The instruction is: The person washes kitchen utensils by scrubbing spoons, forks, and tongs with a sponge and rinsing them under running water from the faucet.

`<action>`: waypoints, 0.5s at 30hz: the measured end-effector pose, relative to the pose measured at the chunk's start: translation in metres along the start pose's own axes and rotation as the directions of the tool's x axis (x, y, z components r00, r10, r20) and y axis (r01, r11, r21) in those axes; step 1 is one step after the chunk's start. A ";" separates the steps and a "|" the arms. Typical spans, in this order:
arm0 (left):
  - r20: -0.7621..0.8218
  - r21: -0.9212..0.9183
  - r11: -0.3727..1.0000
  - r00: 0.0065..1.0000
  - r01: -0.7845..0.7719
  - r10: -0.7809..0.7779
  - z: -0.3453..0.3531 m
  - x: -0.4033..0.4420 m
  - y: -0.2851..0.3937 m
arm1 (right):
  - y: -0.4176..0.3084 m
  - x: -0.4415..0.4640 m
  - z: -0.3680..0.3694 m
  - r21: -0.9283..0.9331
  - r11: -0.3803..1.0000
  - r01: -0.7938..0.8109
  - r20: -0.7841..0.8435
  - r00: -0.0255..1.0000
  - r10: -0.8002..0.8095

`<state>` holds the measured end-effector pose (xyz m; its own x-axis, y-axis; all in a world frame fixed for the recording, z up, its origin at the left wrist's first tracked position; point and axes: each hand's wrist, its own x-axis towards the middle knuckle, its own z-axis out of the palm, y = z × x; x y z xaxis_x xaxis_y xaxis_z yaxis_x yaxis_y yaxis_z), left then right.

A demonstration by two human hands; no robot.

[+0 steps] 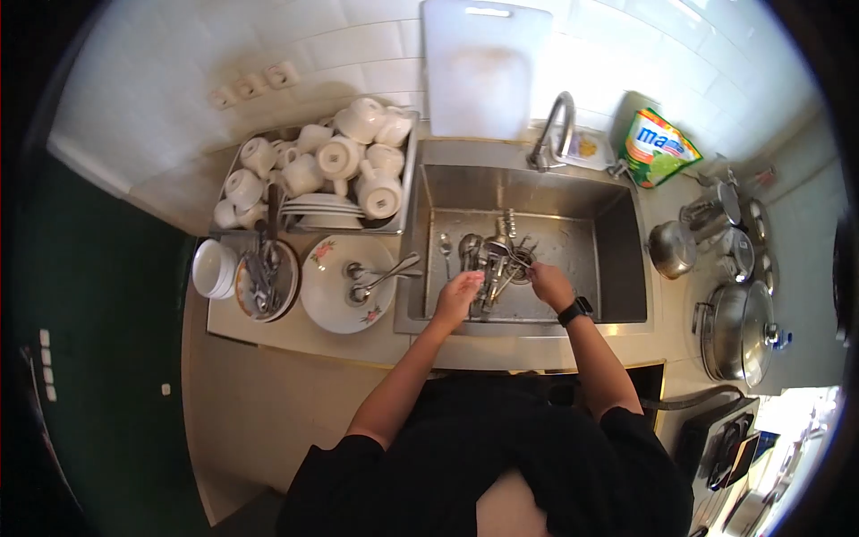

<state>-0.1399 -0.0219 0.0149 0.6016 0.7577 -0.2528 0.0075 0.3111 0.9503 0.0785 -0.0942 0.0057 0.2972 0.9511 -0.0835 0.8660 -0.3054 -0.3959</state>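
Both hands are inside the steel sink (573, 237), over a pile of metal cutlery (494, 285). My right hand (552, 285), with a dark watch on the wrist, is closed on the end of a piece of metal cutlery (517, 259) that points left over the pile; its exact kind is too small to tell. My left hand (460, 297) has its fingers curled at the pile's left side, and what they hold is hidden. A single spoon (446, 243) lies apart on the sink floor to the left.
Left of the sink stand a plate (327, 309) with spoons, a bowl of cutlery (291, 300), white bowls (211, 268) and a rack of white cups (338, 158). A faucet (565, 112) rises behind. Soap pouch (659, 148) and pots (744, 336) are right.
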 end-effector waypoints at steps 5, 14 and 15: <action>0.059 -0.093 0.995 0.998 -0.020 0.026 -0.023 -0.033 0.007 | -0.069 -0.011 -0.031 0.091 0.991 0.096 -0.125 0.989 -0.084; -0.095 -0.211 0.976 0.993 0.051 -0.072 -0.077 -0.081 0.019 | -0.199 -0.002 -0.021 0.137 0.880 0.455 -0.134 0.889 -0.439; -0.141 -0.165 0.984 0.986 0.062 -0.086 -0.082 -0.087 0.023 | -0.207 -0.001 -0.014 0.133 0.872 0.471 -0.137 0.880 -0.455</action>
<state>-0.2576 -0.0335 0.0437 0.4800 0.8015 -0.3565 -0.0871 0.4479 0.8898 -0.0958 -0.0329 0.1009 -0.0771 0.9698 0.2315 0.8417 0.1878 -0.5063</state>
